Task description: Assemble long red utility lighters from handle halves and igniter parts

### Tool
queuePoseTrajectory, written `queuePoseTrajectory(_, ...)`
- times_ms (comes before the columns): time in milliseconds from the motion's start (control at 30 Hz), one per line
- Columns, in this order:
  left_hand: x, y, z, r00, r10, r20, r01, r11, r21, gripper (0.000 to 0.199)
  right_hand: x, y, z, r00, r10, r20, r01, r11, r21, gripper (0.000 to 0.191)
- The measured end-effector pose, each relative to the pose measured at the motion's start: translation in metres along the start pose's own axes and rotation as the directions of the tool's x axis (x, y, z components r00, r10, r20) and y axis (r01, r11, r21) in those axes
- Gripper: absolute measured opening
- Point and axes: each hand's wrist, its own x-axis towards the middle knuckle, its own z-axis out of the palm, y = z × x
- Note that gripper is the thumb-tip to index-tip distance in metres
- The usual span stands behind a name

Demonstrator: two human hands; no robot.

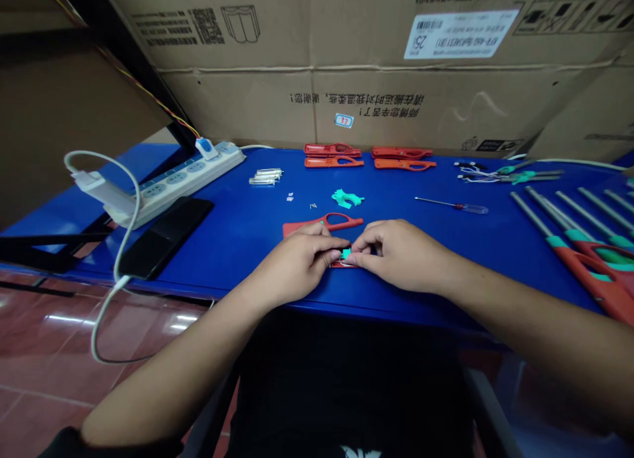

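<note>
My left hand (300, 263) and my right hand (399, 254) meet at the middle of the blue table's front edge. Between them lies a red plastic lighter housing (321, 226), its looped handle showing beyond my fingers and most of its front hidden. My left fingers press on this housing. My right fingertips pinch a small teal plastic piece (345, 253) against it, with a dark part beside the piece. A larger teal plastic piece (347, 197) lies on the table beyond my hands, apart from them.
Red housing halves (333, 162) lie at the back, with small metal tubes (265, 177) to their left. A screwdriver (453, 205) and wired parts (510, 174) lie right. Long metal-nosed lighters (584, 246) fill the right edge. A power strip (183, 184) and phone (166, 236) sit left.
</note>
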Motion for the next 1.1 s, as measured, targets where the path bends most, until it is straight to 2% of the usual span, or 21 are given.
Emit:
queuePoseTrajectory(133, 0.001, -0.002, 0.002, 1.0, 0.005, 0.002, -0.005, 1.0, 0.005, 0.036, 0.011, -0.011, -0.005, 0.987, 0.104, 0.12, -0.084, 0.983, -0.16, 0.017)
queuePoseTrajectory(300, 0.0, -0.003, 0.005, 1.0, 0.009, -0.015, -0.009, 1.0, 0.029, 0.04, 0.014, -0.014, -0.001, 0.989, 0.118, 0.092, -0.1, 0.978, -0.184, 0.016)
queuePoseTrajectory(400, -0.001, -0.003, 0.005, 0.999, 0.022, -0.035, -0.021, 0.999, 0.041, 0.04, 0.01, -0.015, -0.001, 0.992, 0.096, 0.078, -0.08, 0.979, -0.187, 0.02)
queuePoseTrajectory(500, -0.003, -0.002, 0.005, 0.998, 0.019, -0.065, -0.017, 0.999, 0.031, 0.035, 0.008, -0.013, -0.01, 0.995, -0.008, 0.096, 0.026, 0.982, -0.188, 0.024)
queuePoseTrajectory(600, -0.005, -0.002, 0.008, 0.995, 0.013, -0.103, -0.008, 0.999, 0.045, 0.031, 0.01, 0.001, -0.027, 0.996, -0.088, 0.028, 0.092, 0.976, -0.2, 0.033)
queuePoseTrajectory(700, -0.008, 0.002, 0.009, 0.988, 0.036, -0.151, -0.026, 0.997, 0.07, 0.031, 0.018, 0.03, -0.049, 0.973, -0.082, -0.215, 0.021, 0.961, -0.275, 0.028)
queuePoseTrajectory(733, -0.008, 0.004, 0.008, 0.985, 0.044, -0.169, -0.031, 0.996, 0.081, 0.031, 0.022, 0.041, -0.056, 0.961, -0.097, -0.257, 0.013, 0.95, -0.312, 0.025)
queuePoseTrajectory(800, -0.008, 0.008, -0.001, 0.979, 0.055, -0.196, -0.033, 0.993, 0.116, 0.032, 0.027, 0.061, -0.069, 0.961, -0.155, -0.23, 0.053, 0.915, -0.399, 0.025)
queuePoseTrajectory(900, -0.001, 0.01, -0.028, 0.979, 0.032, -0.199, 0.012, 0.977, 0.212, 0.032, 0.031, 0.078, -0.078, 0.97, -0.211, -0.124, 0.139, 0.892, -0.429, 0.026)
queuePoseTrajectory(1000, 0.015, -0.003, -0.056, 0.992, -0.104, -0.069, 0.123, 0.907, 0.402, 0.033, 0.033, 0.076, -0.072, 0.951, -0.307, -0.035, 0.272, 0.885, -0.378, 0.027)
queuePoseTrajectory(1033, 0.021, -0.01, -0.063, 0.985, -0.174, 0.009, 0.151, 0.88, 0.451, 0.036, 0.034, 0.073, -0.067, 0.941, -0.337, -0.02, 0.309, 0.884, -0.351, 0.027)
queuePoseTrajectory(1100, 0.031, -0.025, -0.072, 0.944, -0.277, 0.18, 0.164, 0.866, 0.473, 0.041, 0.039, 0.064, -0.053, 0.931, -0.366, -0.002, 0.348, 0.886, -0.308, 0.028)
